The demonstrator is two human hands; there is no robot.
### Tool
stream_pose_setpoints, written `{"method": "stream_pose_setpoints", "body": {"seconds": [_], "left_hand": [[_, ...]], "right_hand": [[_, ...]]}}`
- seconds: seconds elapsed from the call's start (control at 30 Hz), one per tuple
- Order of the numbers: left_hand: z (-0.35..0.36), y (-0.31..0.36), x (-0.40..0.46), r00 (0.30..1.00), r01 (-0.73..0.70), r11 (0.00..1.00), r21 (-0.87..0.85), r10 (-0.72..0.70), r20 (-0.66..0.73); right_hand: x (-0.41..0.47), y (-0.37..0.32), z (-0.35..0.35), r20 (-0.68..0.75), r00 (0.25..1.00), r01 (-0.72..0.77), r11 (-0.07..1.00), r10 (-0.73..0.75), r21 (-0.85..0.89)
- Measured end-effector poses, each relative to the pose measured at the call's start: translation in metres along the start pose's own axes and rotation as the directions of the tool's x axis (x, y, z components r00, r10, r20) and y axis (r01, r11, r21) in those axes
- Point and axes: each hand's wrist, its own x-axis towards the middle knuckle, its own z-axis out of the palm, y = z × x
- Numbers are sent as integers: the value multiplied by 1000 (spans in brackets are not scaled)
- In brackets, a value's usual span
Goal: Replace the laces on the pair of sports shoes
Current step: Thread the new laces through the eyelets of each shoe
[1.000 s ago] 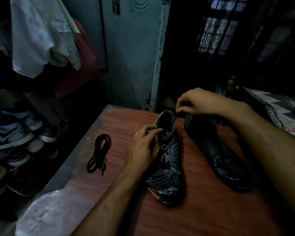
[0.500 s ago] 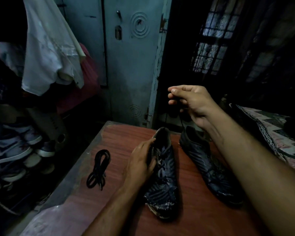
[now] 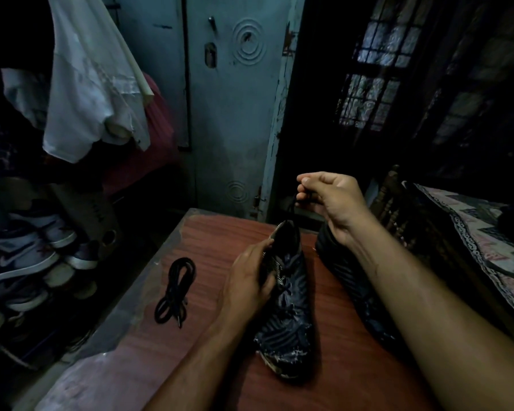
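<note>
Far left: shoe rack (image 3: 27, 262), dimly lit, stacked with several pairs of sneakers (image 3: 21, 256), pale uppers with dark trim; lower tiers too dark to itemise.

Upper left: white garment (image 3: 86, 84) hanging, a red cloth (image 3: 149, 149) behind it, both in front of a blue-grey door (image 3: 235, 114).

Centre left: wooden table (image 3: 214, 232), reddish top. Spare black lace (image 3: 175, 292), bundled in loops, lying on the table to the left of the shoes, apart from both hands.

Centre: left hand (image 3: 250, 283), fingers curled round the collar side of the left shoe (image 3: 285, 307), gripping it. This shoe is dark with a pale streaked pattern, lying on the table, toe toward the near edge, opening toward the far edge; lacing visible along its top.

Centre right: right hand (image 3: 330, 197), raised above the shoe's opening, thumb and fingertips pinching the old lace (image 3: 291, 207), a thin dark strand running down to the left shoe's collar.

Right: second shoe (image 3: 347, 277), dark, lying on the table just beside the first, partly hidden under the right forearm; its contents cannot be made out.

Far right: patterned bedcover (image 3: 487, 232), window grille (image 3: 365, 84) above in darkness.
</note>
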Motion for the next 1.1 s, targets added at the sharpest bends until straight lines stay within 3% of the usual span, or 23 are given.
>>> {"method": "stream_pose_setpoints", "body": {"seconds": [0.13,0.2,0.23,0.3,0.37,0.47,0.6,0.67,0.73,0.83,0.9,1.1], "left_hand": [[1,-2,0,1000,-11,1000,-6,11,0],[1,-3,1,1000,-9,1000,-7,9,6],[1,-2,1,1000,-6,1000,-6,6,9],[0,-2,1,1000,-3,1000,-2,3,12],[0,0,1,1000,7,1000,17,-7,15],[-1,1,1,1000,15,1000,12,-15,10],[-4,6,0,999,16,997,-71,-19,-41],[-5,7,-1,995,33,997,-75,-40,-95],[-6,7,-1,994,59,996,-67,-65,-89],[-4,8,-1,999,36,995,-89,-39,-30],[-3,6,-1,998,48,991,-124,-52,-26],[-2,1,1,997,70,984,-162,-74,-20]], "right_hand": [[1,14,-4,-22,1000,8,993,-10,-120],[3,29,-6,14,998,69,934,-69,-350],[4,37,-8,71,993,121,845,-98,-520],[4,51,-8,264,964,243,539,-39,-807],[3,61,-7,376,922,341,268,90,-901],[3,57,-4,440,886,432,83,147,-898],[3,40,-11,524,851,524,-107,25,-845],[4,38,-18,475,875,472,-52,-96,-880],[5,43,-26,306,937,329,129,-167,-936],[-1,53,-38,213,977,195,364,10,-911],[-14,58,-37,262,962,218,376,71,-901],[-15,78,-27,420,907,390,293,43,-873]]}}
